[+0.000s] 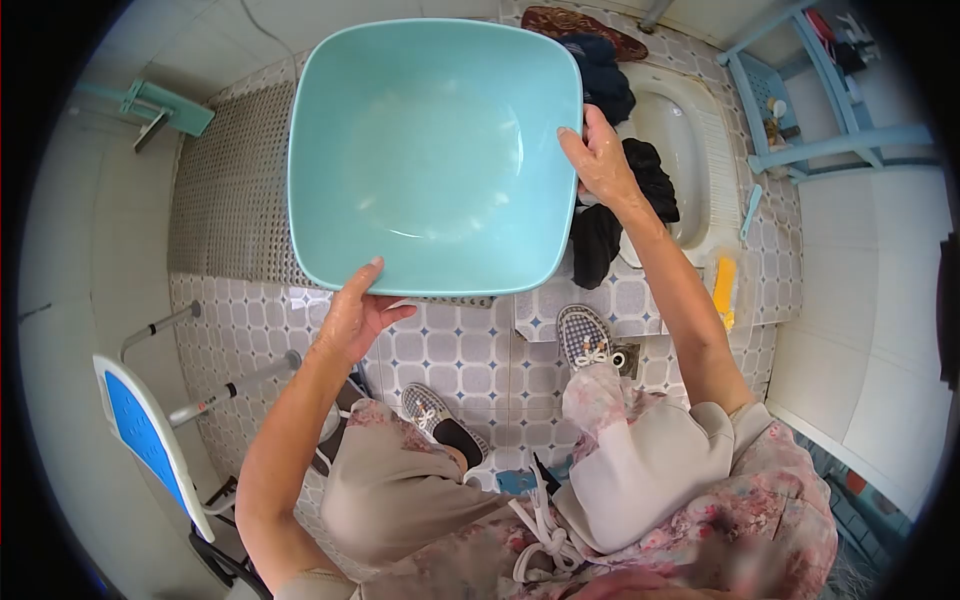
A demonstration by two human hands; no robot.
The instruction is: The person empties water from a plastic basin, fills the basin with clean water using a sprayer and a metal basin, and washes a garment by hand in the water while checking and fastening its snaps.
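Note:
Both hands hold up a large light-blue square basin (430,130), its inside facing me with only a few shiny reflections in it. My left hand (358,318) grips the near rim at the lower left, thumb on the inside and fingers underneath. At the right side, my right hand (600,160) clasps the rim, its thumb over the edge and its fingers partly hidden behind. Dark wet-looking clothes (597,240) lie just beyond the right hand, next to a white squat toilet (690,130).
A grey perforated mat (225,190) lies on the tiled floor at left. A blue-and-white folding seat (145,430) stands lower left. Upper right is a blue shelf (840,145). A yellow item (724,285) and a light-blue brush (751,210) lie beside the toilet.

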